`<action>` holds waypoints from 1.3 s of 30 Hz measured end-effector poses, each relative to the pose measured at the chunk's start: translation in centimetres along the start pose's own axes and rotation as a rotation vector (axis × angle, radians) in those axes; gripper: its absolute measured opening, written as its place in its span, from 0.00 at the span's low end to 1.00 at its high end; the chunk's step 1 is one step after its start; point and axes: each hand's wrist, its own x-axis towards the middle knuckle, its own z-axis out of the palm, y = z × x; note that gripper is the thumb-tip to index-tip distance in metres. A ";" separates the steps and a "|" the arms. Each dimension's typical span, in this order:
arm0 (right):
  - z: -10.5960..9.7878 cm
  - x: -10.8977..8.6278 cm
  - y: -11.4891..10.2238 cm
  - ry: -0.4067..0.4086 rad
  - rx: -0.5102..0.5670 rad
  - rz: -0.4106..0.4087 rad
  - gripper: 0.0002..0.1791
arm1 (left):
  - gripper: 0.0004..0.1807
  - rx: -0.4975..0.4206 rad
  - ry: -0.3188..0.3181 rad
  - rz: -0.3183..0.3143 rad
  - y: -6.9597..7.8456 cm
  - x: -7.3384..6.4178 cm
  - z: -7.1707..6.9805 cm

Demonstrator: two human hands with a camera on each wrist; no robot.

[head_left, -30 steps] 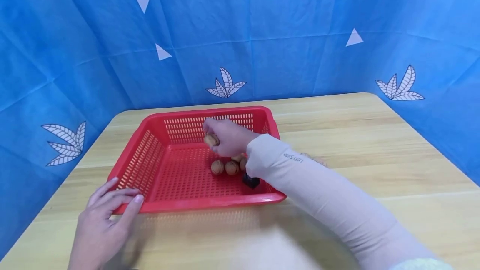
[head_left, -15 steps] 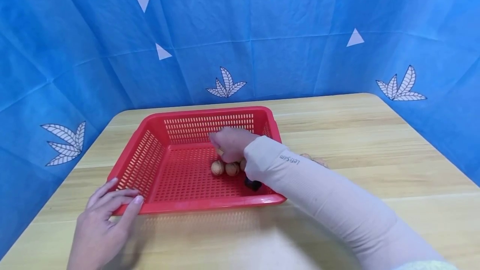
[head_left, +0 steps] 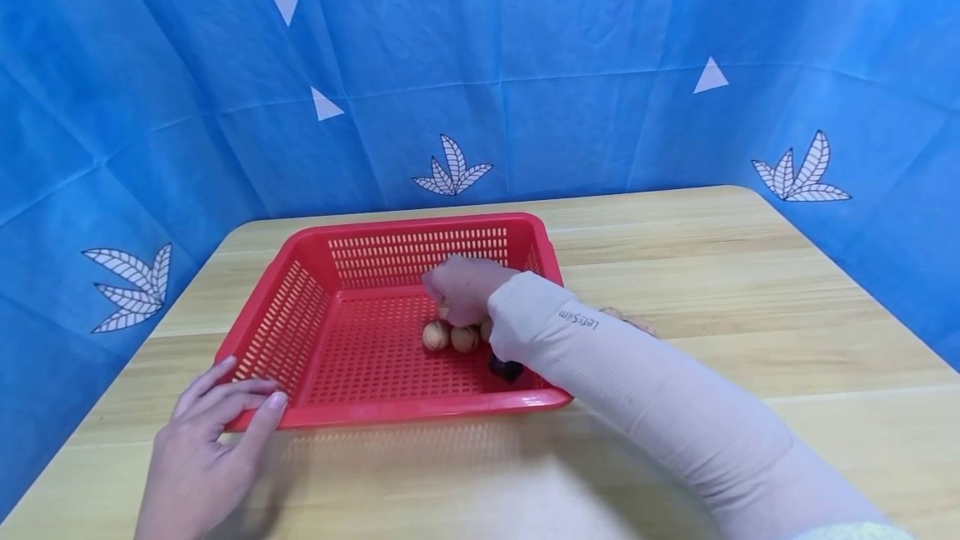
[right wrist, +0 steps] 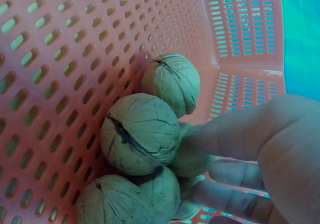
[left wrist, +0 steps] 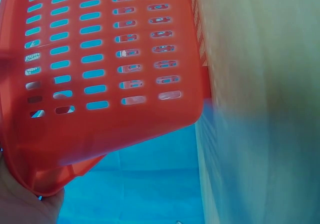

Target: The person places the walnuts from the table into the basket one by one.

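Observation:
A red plastic basket (head_left: 367,411) with slotted walls stands on the table. At its near left corner my left hand (head_left: 198,448) holds the rim, thumb along the front edge and fingers over the left side. My right hand (head_left: 465,286) reaches down into the right half of the basket. In the right wrist view, its thumb and fingers pinch a walnut (right wrist: 189,156), partly hidden behind a nearer walnut (right wrist: 139,134). Several more walnuts lie bunched on the basket floor, among them one walnut (head_left: 435,336) at the left of the group.
A few walnuts (head_left: 640,325) lie on the wooden table (head_left: 750,273) right of the basket, partly hidden by the right sleeve (head_left: 637,390). A small dark object (head_left: 506,368) sits under the right wrist. A blue cloth (head_left: 570,65) hangs behind the table.
My right hand has lowered with a walnut toward the others in the basket, then barely moved over the last half second. The left hand and the basket stay in place.

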 end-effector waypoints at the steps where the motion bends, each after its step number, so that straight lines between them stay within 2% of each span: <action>1: 0.1 0.0 0.0 -0.010 0.024 0.005 0.14 | 0.19 0.004 -0.007 -0.011 0.0 -0.1 -0.1; 5: 0.3 0.1 0.1 -0.032 0.050 -0.002 0.15 | 0.20 0.010 -0.019 -0.030 0.0 -0.3 -0.3; 10: -0.4 0.7 0.3 -0.009 -0.075 -0.055 0.18 | 0.18 0.009 -0.005 0.008 0.2 0.0 -0.2; 16: -1.0 1.3 0.7 -0.052 -0.067 -0.112 0.18 | 0.16 0.004 -0.005 0.013 0.4 0.2 -0.1; 24: -1.8 2.5 0.9 0.072 -0.185 -0.342 0.14 | 0.16 0.001 -0.006 0.015 0.3 0.2 0.0; 29: -2.3 1.9 0.6 0.132 -0.231 -0.457 0.11 | 0.16 0.001 -0.015 0.003 0.2 -0.1 -0.1; 34: -3.1 0.5 0.6 0.199 -0.190 -0.512 0.12 | 0.16 -0.003 0.001 0.020 0.3 0.0 0.0; 39: -4.1 -0.6 1.2 0.299 -0.135 -0.576 0.07 | 0.16 -0.007 0.009 0.028 0.3 0.2 0.1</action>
